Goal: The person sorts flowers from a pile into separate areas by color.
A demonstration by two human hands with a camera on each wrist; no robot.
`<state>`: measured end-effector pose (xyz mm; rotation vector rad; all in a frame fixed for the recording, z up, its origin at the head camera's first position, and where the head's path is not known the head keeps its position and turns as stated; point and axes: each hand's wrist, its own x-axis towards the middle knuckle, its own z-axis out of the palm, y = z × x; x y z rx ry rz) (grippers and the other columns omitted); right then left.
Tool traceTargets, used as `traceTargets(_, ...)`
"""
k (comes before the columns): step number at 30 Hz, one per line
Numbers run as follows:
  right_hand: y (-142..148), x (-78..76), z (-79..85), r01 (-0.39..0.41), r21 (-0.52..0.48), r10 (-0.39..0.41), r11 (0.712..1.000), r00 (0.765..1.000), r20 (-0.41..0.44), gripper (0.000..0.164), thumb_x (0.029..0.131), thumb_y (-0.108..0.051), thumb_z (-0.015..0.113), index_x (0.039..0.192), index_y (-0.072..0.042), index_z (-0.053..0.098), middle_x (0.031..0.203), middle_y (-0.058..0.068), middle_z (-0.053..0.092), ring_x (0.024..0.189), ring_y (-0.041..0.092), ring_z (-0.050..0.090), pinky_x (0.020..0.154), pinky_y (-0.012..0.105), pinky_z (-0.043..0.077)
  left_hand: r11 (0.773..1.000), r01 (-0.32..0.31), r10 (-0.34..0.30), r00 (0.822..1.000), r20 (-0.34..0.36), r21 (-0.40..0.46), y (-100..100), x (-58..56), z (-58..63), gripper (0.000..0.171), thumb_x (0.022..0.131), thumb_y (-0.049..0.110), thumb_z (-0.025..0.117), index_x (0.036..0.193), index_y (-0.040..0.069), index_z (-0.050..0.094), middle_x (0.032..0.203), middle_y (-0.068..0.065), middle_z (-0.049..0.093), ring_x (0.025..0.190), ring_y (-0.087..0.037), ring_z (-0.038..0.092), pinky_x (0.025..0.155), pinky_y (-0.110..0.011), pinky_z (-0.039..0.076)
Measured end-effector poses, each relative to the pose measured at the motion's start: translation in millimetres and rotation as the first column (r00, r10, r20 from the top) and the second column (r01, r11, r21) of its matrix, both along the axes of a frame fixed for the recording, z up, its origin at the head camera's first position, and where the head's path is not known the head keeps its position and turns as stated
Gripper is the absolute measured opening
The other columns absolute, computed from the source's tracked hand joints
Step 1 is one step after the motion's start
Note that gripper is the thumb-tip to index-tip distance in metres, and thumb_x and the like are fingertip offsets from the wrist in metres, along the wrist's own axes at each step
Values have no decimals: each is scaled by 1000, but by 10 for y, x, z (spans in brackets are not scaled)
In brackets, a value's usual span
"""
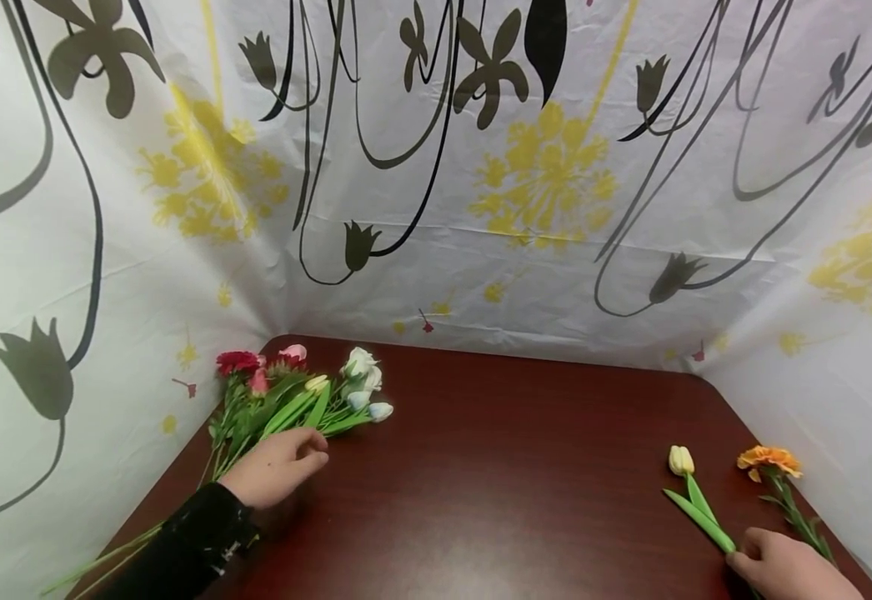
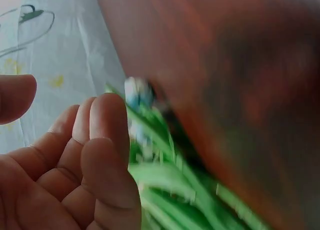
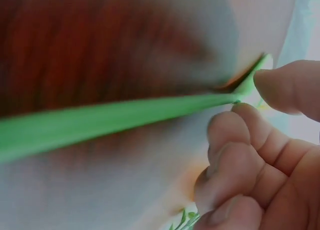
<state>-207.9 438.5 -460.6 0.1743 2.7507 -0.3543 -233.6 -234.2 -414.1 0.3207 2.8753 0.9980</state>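
My left hand (image 1: 278, 467) is over the stems of a bunch of flowers lying at the left of the table. Its fingers curve loosely with nothing between them, and in the left wrist view the thumb stands apart from the fingers (image 2: 107, 120). The bunch has red and pink flowers (image 1: 237, 362), white roses (image 1: 361, 364), a yellow tulip (image 1: 317, 384) and pale blue-white tulips (image 1: 380, 412). At the right, my right hand (image 1: 792, 567) pinches a pale yellow tulip (image 1: 680, 461) low on its green stem and leaf (image 3: 125, 117), between thumb and forefinger.
An orange flower (image 1: 769, 460) with a leafy stem lies right of the tulip, near the right edge of the dark red-brown table (image 1: 496, 467). White cloth (image 1: 436, 292) printed with flowers hangs along the back and both sides.
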Motion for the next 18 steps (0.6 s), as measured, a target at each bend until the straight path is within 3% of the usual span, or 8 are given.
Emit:
traceTargets(3, -17, 1, 7, 13, -9, -14, 1000, 1000, -26, 24, 96, -22, 59, 76, -10, 54, 64, 2, 48, 59, 18, 48, 58, 33, 37, 990, -52, 44, 997, -61, -130, -128, -47, 98, 22, 98, 31, 64, 111, 14, 69, 91, 5, 66, 81, -12, 60, 73, -42, 50)
traceTargets(8, -34, -6, 17, 24, -28, -26, 999, 998, -55, 25, 97, -23, 57, 76, -11, 52, 64, 2, 46, 58, 18, 46, 57, 33, 35, 948, -113, 84, 991, -109, -298, -393, -199, 192, 27, 98, 32, 61, 111, 9, 68, 92, -1, 68, 80, -19, 63, 73, -48, 52)
traceTargets(11, -29, -27, -18, 19, -46, -22, 999, 998, -63, 24, 97, -23, 57, 77, -11, 53, 64, 2, 46, 58, 18, 46, 58, 34, 35, 937, -112, 88, 992, -86, -332, -521, -303, 190, 31, 99, 29, 60, 113, 3, 66, 97, -9, 69, 85, -27, 65, 75, -51, 51)
traceTargets(18, -68, -36, -40, -10, -92, 4, 996, 998, -63, 27, 99, -29, 60, 79, -11, 53, 66, 2, 46, 62, 19, 48, 59, 34, 37, 923, -116, 109, 993, -38, -368, -622, -403, 105, 24, 97, 24, 60, 76, 12, 57, 65, -1, 51, 59, -18, 46, 57, -35, 36)
